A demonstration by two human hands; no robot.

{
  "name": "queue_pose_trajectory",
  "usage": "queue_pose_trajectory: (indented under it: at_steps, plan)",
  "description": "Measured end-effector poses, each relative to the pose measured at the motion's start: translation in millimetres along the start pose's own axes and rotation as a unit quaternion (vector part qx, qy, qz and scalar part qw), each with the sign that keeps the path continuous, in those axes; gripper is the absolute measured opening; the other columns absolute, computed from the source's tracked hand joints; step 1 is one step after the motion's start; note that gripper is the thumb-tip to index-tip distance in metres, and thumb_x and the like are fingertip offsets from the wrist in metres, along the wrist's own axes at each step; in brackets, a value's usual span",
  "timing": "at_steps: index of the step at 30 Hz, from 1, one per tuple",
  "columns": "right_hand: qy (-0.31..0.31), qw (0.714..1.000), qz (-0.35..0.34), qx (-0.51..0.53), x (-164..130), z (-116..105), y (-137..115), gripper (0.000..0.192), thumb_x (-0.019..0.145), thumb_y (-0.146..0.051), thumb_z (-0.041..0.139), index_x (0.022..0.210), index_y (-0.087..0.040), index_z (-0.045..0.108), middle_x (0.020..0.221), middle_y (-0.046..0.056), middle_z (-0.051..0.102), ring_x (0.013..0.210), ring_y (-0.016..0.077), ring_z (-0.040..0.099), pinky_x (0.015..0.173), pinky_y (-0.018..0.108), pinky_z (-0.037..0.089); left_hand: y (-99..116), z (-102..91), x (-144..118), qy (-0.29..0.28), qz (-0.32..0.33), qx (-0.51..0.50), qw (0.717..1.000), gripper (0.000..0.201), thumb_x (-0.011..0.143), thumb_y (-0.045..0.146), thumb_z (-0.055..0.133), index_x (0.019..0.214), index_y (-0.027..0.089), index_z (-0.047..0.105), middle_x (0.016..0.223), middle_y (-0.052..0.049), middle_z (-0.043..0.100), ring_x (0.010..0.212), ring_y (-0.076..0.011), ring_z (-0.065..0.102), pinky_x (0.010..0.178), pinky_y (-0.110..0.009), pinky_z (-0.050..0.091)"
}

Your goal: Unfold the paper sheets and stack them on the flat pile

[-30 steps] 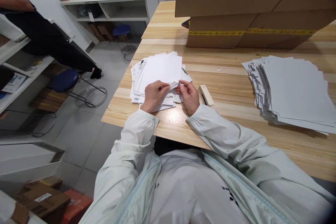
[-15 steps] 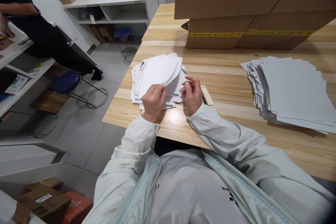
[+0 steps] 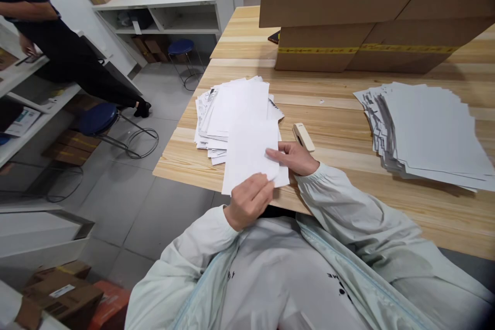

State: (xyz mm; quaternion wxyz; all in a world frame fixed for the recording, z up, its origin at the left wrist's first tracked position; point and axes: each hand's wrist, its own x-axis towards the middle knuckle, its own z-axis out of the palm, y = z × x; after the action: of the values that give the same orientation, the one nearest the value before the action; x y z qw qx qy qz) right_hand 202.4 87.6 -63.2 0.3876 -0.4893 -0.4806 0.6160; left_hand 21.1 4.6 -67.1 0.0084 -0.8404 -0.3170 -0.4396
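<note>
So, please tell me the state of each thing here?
Sheet: lifted off the left pile, pinched by both hands.
Left hand: shut on sheet's near edge.
Right hand: gripping sheet's right corner.
Left pile: fanned, untidy.
Right pile: fanned, flat.
Stapler: closed, lying untouched.

Person wears a pale mint-white zip jacket with gathered elastic cuffs. It hangs open over a white shirt bearing small black lettering. Left hand (image 3: pixel 250 200) and right hand (image 3: pixel 296 157) are bare.
</note>
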Motion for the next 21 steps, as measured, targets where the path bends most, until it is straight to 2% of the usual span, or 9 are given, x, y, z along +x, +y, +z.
queue_pose_trajectory:
  at_steps: [2, 4, 6, 8, 11, 13, 17, 19, 21]
  plan:
    - [-0.006, 0.999, -0.035, 0.030, -10, -3, 6, 0.045, 0.061, -0.056, 0.085, 0.079, -0.016, 0.076, 0.074, 0.005, 0.074, 0.063, 0.0171, 0.063, 0.058, 0.031, 0.050, 3, -8.1, -1, 0.002, -0.037, -0.079, 0.996, 0.034, 0.089, 0.017, 0.062, 0.121, 0.027, 0.063, 0.106, -0.009, 0.074, 0.106, -0.0209, 0.071, 0.090, -0.034, 0.061]
    - [0.029, 0.994, -0.096, 0.040, -20, -8, 8, 0.036, 0.068, -0.052, 0.083, 0.084, -0.019, 0.078, 0.079, 0.003, 0.075, 0.066, 0.0175, 0.065, 0.061, 0.032, 0.052, -5, -20.7, 3, 0.086, -0.148, -0.127, 0.977, 0.035, 0.092, 0.026, 0.060, 0.127, 0.028, 0.059, 0.117, -0.010, 0.070, 0.115, -0.0220, 0.066, 0.098, -0.039, 0.057]
    - [0.062, 0.985, -0.159, 0.037, -29, -16, 8, 0.030, 0.071, -0.047, 0.082, 0.087, -0.022, 0.079, 0.086, 0.003, 0.077, 0.073, 0.0196, 0.068, 0.067, 0.034, 0.056, -17, -34.3, 9, 0.209, -0.292, -0.174, 0.917, 0.036, 0.095, 0.037, 0.054, 0.130, 0.028, 0.056, 0.131, -0.010, 0.063, 0.125, -0.0226, 0.060, 0.106, -0.043, 0.052]
    - [0.073, 0.975, -0.208, 0.033, -36, -25, 8, 0.026, 0.072, -0.044, 0.082, 0.090, -0.025, 0.080, 0.089, 0.002, 0.078, 0.079, 0.0213, 0.070, 0.071, 0.035, 0.058, -28, -44.7, 15, 0.264, -0.402, -0.273, 0.833, 0.041, 0.095, 0.045, 0.054, 0.132, 0.029, 0.055, 0.143, -0.009, 0.056, 0.132, -0.0223, 0.054, 0.109, -0.041, 0.048]
    - [0.054, 0.968, -0.245, 0.016, -40, -35, 9, 0.020, 0.075, -0.040, 0.081, 0.091, -0.027, 0.081, 0.089, 0.001, 0.078, 0.078, 0.0205, 0.071, 0.071, 0.034, 0.059, -32, -48.0, 20, 0.179, -0.500, -0.475, 0.702, 0.055, 0.088, 0.057, 0.061, 0.135, 0.029, 0.056, 0.146, -0.009, 0.055, 0.134, -0.0239, 0.053, 0.107, -0.037, 0.049]
    - [0.032, 0.967, -0.252, -0.008, -42, -37, 11, 0.017, 0.078, -0.039, 0.079, 0.090, -0.027, 0.081, 0.087, 0.001, 0.078, 0.075, 0.0198, 0.071, 0.068, 0.033, 0.059, -27, -41.4, 22, 0.107, -0.523, -0.555, 0.638, 0.057, 0.082, 0.058, 0.068, 0.129, 0.026, 0.062, 0.135, -0.009, 0.065, 0.127, -0.0258, 0.059, 0.101, -0.036, 0.053]
    - [-0.025, 0.965, -0.251, -0.066, -43, -41, 13, 0.018, 0.080, -0.041, 0.077, 0.088, -0.025, 0.079, 0.083, 0.001, 0.077, 0.072, 0.0186, 0.070, 0.065, 0.031, 0.056, -21, -20.1, 28, 0.101, -0.541, -0.557, 0.621, 0.039, 0.068, 0.041, 0.086, 0.100, 0.020, 0.075, 0.102, -0.005, 0.078, 0.111, -0.0265, 0.069, 0.096, -0.034, 0.056]
    - [0.032, 0.964, -0.261, -0.046, -42, -52, 11, 0.021, 0.081, -0.045, 0.075, 0.088, -0.026, 0.076, 0.080, 0.000, 0.075, 0.069, 0.0170, 0.068, 0.063, 0.030, 0.055, -22, -12.3, 31, 0.130, -0.549, -0.554, 0.612, 0.038, 0.066, 0.040, 0.088, 0.095, 0.018, 0.075, 0.099, -0.005, 0.078, 0.110, -0.0260, 0.070, 0.099, -0.035, 0.056]
    - [0.139, 0.948, -0.287, -0.001, -39, -73, 9, 0.027, 0.086, -0.053, 0.067, 0.091, -0.027, 0.072, 0.074, 0.001, 0.071, 0.064, 0.0161, 0.065, 0.059, 0.030, 0.052, -26, -8.7, 34, 0.166, -0.552, -0.554, 0.600, 0.040, 0.069, 0.042, 0.086, 0.098, 0.018, 0.074, 0.105, -0.006, 0.078, 0.113, -0.0247, 0.069, 0.104, -0.034, 0.053]
